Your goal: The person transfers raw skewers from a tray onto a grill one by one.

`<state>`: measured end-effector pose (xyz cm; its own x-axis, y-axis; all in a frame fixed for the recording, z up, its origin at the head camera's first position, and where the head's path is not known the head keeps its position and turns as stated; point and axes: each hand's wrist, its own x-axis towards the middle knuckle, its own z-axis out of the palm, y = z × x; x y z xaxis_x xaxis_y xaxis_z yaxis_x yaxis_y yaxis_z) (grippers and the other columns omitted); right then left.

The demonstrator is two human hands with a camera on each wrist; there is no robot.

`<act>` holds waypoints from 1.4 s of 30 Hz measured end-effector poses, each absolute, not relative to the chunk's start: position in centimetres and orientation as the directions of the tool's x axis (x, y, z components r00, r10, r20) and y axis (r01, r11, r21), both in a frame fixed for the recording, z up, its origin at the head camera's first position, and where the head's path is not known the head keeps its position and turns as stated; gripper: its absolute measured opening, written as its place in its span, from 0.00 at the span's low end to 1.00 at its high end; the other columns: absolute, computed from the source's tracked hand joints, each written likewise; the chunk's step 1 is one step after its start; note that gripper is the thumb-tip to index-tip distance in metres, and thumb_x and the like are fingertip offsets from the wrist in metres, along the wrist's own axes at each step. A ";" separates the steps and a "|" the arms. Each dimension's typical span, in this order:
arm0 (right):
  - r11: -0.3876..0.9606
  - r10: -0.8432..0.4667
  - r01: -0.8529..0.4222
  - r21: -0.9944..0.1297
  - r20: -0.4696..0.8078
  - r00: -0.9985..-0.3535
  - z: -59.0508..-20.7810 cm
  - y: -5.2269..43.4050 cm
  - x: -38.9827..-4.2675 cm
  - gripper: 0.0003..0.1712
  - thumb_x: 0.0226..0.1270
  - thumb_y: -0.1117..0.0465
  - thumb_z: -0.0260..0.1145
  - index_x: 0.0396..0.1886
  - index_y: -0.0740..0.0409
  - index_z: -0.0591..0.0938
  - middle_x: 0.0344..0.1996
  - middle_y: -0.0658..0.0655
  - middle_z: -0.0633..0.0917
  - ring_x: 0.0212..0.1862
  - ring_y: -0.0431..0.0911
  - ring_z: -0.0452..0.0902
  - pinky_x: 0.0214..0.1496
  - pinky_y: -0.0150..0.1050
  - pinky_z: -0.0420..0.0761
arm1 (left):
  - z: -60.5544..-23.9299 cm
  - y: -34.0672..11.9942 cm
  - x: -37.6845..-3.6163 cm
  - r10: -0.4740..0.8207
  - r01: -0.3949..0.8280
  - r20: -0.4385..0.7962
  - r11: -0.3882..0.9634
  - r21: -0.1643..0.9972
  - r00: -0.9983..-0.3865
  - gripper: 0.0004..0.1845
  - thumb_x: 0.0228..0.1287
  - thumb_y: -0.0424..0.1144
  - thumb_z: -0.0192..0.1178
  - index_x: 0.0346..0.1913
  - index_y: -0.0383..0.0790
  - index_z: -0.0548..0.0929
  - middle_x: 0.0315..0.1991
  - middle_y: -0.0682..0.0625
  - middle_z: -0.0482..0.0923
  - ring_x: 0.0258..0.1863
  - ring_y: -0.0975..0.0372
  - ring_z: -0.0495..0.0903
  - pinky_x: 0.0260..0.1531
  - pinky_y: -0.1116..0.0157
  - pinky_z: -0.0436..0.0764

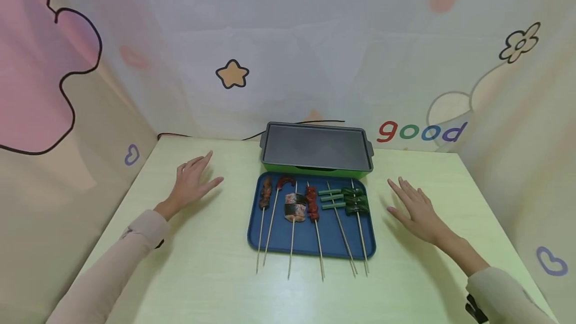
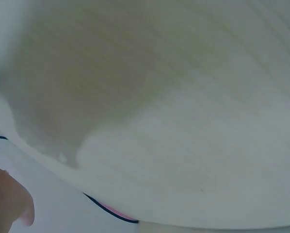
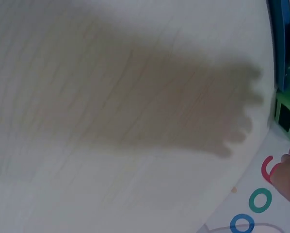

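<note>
My left hand (image 1: 190,184) is held over the left part of the table, fingers extended and thumb spread, holding nothing. On the other side, my right hand (image 1: 416,211) hovers right of the blue tray (image 1: 279,241), its fingers straight and nothing in them. Several skewers lie side by side on the tray, their sticks jutting over its front edge. Among them are a brown meat skewer (image 1: 265,194), a curled red one (image 1: 285,182), a roll with a dark band (image 1: 295,207), a red chunk skewer (image 1: 312,204), a green stalk skewer (image 1: 331,198) and a dark green leafy one (image 1: 355,201).
Behind the tray stands a green grill (image 1: 310,169) with a flat grey top plate (image 1: 315,146). A black cord runs behind it along the table's back edge. Printed cloth (image 1: 288,39) encloses the pale table (image 1: 202,274) at the back and both sides.
</note>
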<state>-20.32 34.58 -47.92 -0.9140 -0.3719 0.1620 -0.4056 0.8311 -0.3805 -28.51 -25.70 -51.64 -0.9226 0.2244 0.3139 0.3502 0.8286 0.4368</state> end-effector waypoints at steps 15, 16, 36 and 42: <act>0.709 -0.371 -0.402 -0.579 0.179 -0.911 -47.0 30.7 -16.1 0.36 0.75 0.58 0.64 0.78 0.58 0.65 0.74 0.72 0.67 0.73 0.71 0.61 0.66 0.74 0.63 | -50.8 -19.6 -24.9 0.306 0.376 0.229 0.619 0.689 -0.924 0.32 0.68 0.42 0.67 0.72 0.36 0.73 0.69 0.38 0.75 0.71 0.41 0.67 0.68 0.34 0.59; 0.705 -0.363 -0.398 -0.588 0.183 -0.914 -46.9 30.6 -15.9 0.35 0.75 0.59 0.64 0.77 0.59 0.66 0.73 0.71 0.69 0.73 0.70 0.62 0.66 0.73 0.64 | -50.6 -19.4 -24.6 0.307 0.346 0.194 0.589 0.730 -0.932 0.32 0.69 0.42 0.66 0.73 0.36 0.73 0.69 0.38 0.76 0.71 0.41 0.68 0.69 0.35 0.62; 0.447 -0.391 0.006 -0.895 -0.202 -0.898 -47.4 30.3 -14.2 0.24 0.81 0.62 0.56 0.67 0.75 0.72 0.42 0.68 0.86 0.40 0.42 0.87 0.41 0.38 0.88 | -50.9 -15.9 -25.4 0.301 -0.144 -0.221 0.257 0.956 -0.928 0.30 0.74 0.33 0.57 0.75 0.31 0.66 0.67 0.29 0.72 0.51 0.61 0.83 0.48 0.63 0.86; 0.395 -0.405 0.139 -0.908 -0.309 -0.861 -47.5 29.6 -13.7 0.26 0.80 0.61 0.58 0.67 0.76 0.71 0.39 0.64 0.87 0.38 0.46 0.88 0.40 0.41 0.89 | -51.3 -16.0 -26.1 0.314 -0.196 -0.268 0.241 0.950 -0.911 0.30 0.74 0.30 0.56 0.76 0.30 0.64 0.68 0.28 0.70 0.52 0.59 0.84 0.53 0.60 0.86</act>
